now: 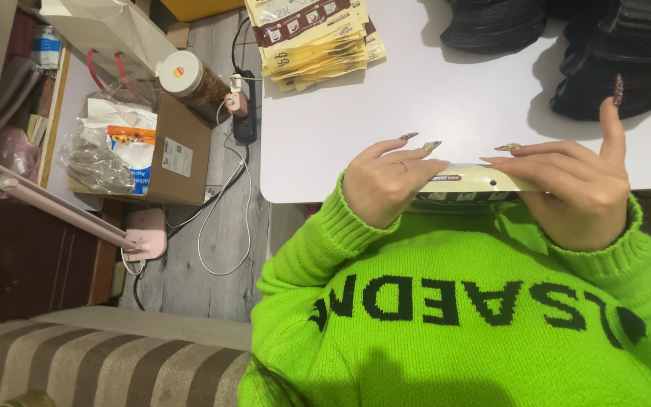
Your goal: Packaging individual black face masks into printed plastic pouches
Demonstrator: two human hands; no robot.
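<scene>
Both hands are on one flat cream packet [467, 181], held edge-up right at the near edge of the white worktop [446, 98], just in front of the green sweater. The left hand [386, 188] clamps the left end, fingers curled over the top, and the right hand [578, 196] pins the right end with the index finger sticking straight up. Looks like gripping both ends keeps it steady and level. Further out there's one fanned stack of similar brown-and-cream packets [318, 38] at the far edge; can't count them exactly. Top right, a pile of dark hats [566, 45], at least two. On the floor to the left: one open cardboard box [167, 154], one pink desk lamp [77, 215] and one power strip [246, 113]
</scene>
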